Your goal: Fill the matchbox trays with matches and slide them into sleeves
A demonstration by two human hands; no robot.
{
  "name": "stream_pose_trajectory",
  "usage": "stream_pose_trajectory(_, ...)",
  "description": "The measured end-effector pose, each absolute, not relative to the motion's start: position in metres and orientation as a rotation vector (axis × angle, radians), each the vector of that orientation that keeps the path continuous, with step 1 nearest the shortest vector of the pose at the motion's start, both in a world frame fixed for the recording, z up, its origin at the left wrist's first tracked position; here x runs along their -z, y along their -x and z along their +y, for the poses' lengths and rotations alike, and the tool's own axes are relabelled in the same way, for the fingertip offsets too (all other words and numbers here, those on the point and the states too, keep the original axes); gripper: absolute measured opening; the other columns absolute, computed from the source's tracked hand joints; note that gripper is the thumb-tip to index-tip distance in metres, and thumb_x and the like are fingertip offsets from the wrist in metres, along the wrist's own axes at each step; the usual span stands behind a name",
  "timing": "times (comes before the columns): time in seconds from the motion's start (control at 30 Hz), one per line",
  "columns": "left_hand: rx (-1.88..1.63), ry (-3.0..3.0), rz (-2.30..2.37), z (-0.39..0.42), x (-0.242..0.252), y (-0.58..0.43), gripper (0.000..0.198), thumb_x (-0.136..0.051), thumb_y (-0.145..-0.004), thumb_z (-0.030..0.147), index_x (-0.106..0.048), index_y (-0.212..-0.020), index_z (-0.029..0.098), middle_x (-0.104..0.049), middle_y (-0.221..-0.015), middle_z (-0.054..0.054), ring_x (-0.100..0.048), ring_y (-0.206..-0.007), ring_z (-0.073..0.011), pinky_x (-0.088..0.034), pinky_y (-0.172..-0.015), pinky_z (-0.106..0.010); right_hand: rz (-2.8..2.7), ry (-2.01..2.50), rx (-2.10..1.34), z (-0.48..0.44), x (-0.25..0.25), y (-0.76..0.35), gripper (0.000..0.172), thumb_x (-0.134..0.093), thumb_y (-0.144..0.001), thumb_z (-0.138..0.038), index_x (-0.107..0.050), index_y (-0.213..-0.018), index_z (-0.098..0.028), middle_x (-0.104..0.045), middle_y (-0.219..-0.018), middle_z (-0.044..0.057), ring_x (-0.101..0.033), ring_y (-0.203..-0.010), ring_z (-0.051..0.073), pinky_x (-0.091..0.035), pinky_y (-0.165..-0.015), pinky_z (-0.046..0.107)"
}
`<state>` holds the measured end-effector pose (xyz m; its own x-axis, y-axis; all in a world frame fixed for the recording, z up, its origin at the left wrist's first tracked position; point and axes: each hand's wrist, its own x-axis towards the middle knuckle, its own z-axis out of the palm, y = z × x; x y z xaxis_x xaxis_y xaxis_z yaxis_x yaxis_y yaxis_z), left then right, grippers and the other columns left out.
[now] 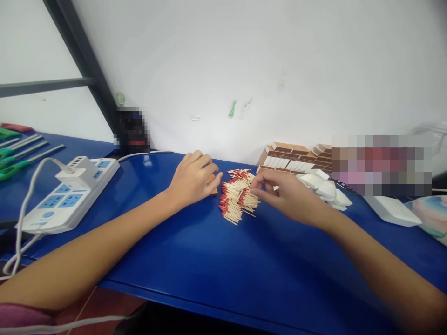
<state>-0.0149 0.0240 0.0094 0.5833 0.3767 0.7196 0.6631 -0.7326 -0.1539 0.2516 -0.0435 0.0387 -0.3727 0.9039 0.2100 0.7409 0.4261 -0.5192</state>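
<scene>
At the lower left of the frame, a purple sleeve [26, 318] shows beside the near edge of the blue tabletop [209, 270]. Farther up the left side lies a white power strip [71, 200] with blue sockets, a white adapter [77, 174] plugged into it and a cable looping down.

Around the centre of the frame, a loose heap of red-tipped matches [230, 197] lies on the tabletop between the 2 hands, which are well apart. To its left, the left hand [193, 179] curls over a small brown box [213, 190], mostly hidden; I cannot tell whether it grips it. To its right, the right hand [279, 193] has its thumb and fingertips close together at the heap's edge; whether they pinch a match is unclear.

Just beyond the right hand sit white pieces [326, 188], and behind them small brown boxes [296, 160] are stacked near the white wall [209, 60]. At the far left lie green-handled tools [12, 172] with metal shafts.
</scene>
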Motion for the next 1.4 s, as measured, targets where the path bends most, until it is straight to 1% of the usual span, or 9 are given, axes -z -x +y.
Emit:
stream_pose_trajectory(0.13, 0.901, 2.424, -0.898, 0.025, -0.01, 0.016, 0.029, -0.057, -0.101, 0.035, -0.074, -0.088, 0.016, -0.068, -0.085, -0.007, -0.055, -0.083, -0.0222, -0.042, -0.076, -0.037, -2.23, 1.374, -0.324, -0.049, -0.024, -0.256, 0.013, -0.061, -0.096, -0.031, -0.068, -0.091, -0.021, -0.064, -0.084, 0.002, -0.05, -0.066, 0.015, -0.039, -0.062, 0.029)
stream_pose_trajectory(0.27, 0.846, 2.452, -0.929, 0.024, -0.01, 0.016, 0.03, -0.056, -0.101, 0.036, -0.075, -0.09, 0.016, -0.069, -0.087, -0.008, -0.056, -0.086, -0.0227, -0.043, -0.08, -0.037, -2.176, 1.487, -0.225, -0.045, -0.021, -0.246, 0.017, -0.067, -0.091, -0.034, -0.069, -0.082, -0.02, -0.063, -0.08, 0.003, -0.054, -0.069, 0.017, -0.038, -0.064, 0.03)
stream_pose_trajectory(0.33, 0.839, 2.457, -0.929, 0.024, -0.009, 0.016, 0.03, -0.056, -0.101, 0.036, -0.075, -0.09, 0.016, -0.069, -0.087, -0.008, -0.057, -0.087, -0.0229, -0.044, -0.08, -0.038, -2.2, 1.51, -0.202, -0.042, -0.021, -0.238, 0.015, -0.071, -0.088, -0.032, -0.07, -0.081, -0.02, -0.063, -0.081, 0.003, -0.057, -0.073, 0.018, -0.038, -0.065, 0.029)
stream_pose_trajectory(0.43, 0.841, 2.458, -0.922, 0.025, -0.01, 0.016, 0.03, -0.056, -0.101, 0.036, -0.075, -0.09, 0.016, -0.069, -0.087, -0.008, -0.057, -0.086, -0.023, -0.044, -0.08, -0.038, -2.294, 1.477, -0.163, -0.039, -0.02, -0.229, 0.007, -0.072, -0.086, -0.027, -0.069, -0.087, -0.02, -0.064, -0.089, 0.004, -0.059, -0.077, 0.018, -0.039, -0.067, 0.029)
stream_pose_trajectory(0.53, 0.841, 2.446, -0.924, 0.024, -0.011, 0.016, 0.031, -0.056, -0.101, 0.037, -0.075, -0.089, 0.016, -0.069, -0.086, -0.008, -0.057, -0.085, -0.023, -0.044, -0.078, -0.037, -2.376, 1.456, -0.138, -0.039, -0.017, -0.225, 0.006, -0.069, -0.09, -0.022, -0.069, -0.096, -0.021, -0.062, -0.099, 0.005, -0.059, -0.078, 0.017, -0.039, -0.067, 0.029)
stream_pose_trajectory(0.67, 0.836, 2.436, -0.913, 0.023, -0.012, 0.015, 0.032, -0.055, -0.102, 0.037, -0.075, -0.09, 0.016, -0.068, -0.086, -0.008, -0.057, -0.085, -0.0232, -0.044, -0.077, -0.037, -2.478, 1.438, -0.191, -0.039, -0.015, -0.224, 0.006, -0.064, -0.095, -0.019, -0.069, -0.097, -0.021, -0.058, -0.101, 0.005, -0.059, -0.081, 0.018, -0.04, -0.07, 0.029)
stream_pose_trajectory(0.8, 0.844, 2.439, -0.896, 0.023, -0.011, 0.015, 0.032, -0.055, -0.102, 0.038, -0.075, -0.091, 0.016, -0.068, -0.086, -0.008, -0.057, -0.086, -0.0236, -0.044, -0.078, -0.038, -2.526, 1.446, -0.202, -0.039, -0.014, -0.223, 0.006, -0.062, -0.097, -0.017, -0.068, -0.097, -0.02, -0.057, -0.102, 0.005, -0.057, -0.077, 0.016, -0.039, -0.068, 0.028)
stream_pose_trajectory(1.1, 0.835, 2.451, -0.897, 0.023, -0.01, 0.015, 0.032, -0.055, -0.102, 0.037, -0.075, -0.09, 0.016, -0.069, -0.087, -0.008, -0.057, -0.087, -0.0234, -0.044, -0.079, -0.038, -2.605, 1.523, -0.024, -0.038, -0.017, -0.222, 0.008, -0.06, -0.1, -0.021, -0.068, -0.1, -0.019, -0.057, -0.105, 0.006, -0.056, -0.075, 0.015, -0.034, -0.063, 0.027)
stream_pose_trajectory(1.4, 0.829, 2.449, -0.9, 0.023, -0.011, 0.016, 0.031, -0.055, -0.102, 0.038, -0.074, -0.091, 0.016, -0.068, -0.087, -0.008, -0.056, -0.086, -0.0231, -0.043, -0.078, -0.038, -2.728, 1.546, 0.36, -0.041, -0.014, -0.218, 0.013, -0.052, -0.103, -0.019, -0.065, -0.101, -0.018, -0.056, -0.105, 0.008, -0.05, -0.067, 0.014, -0.022, -0.054, 0.029)
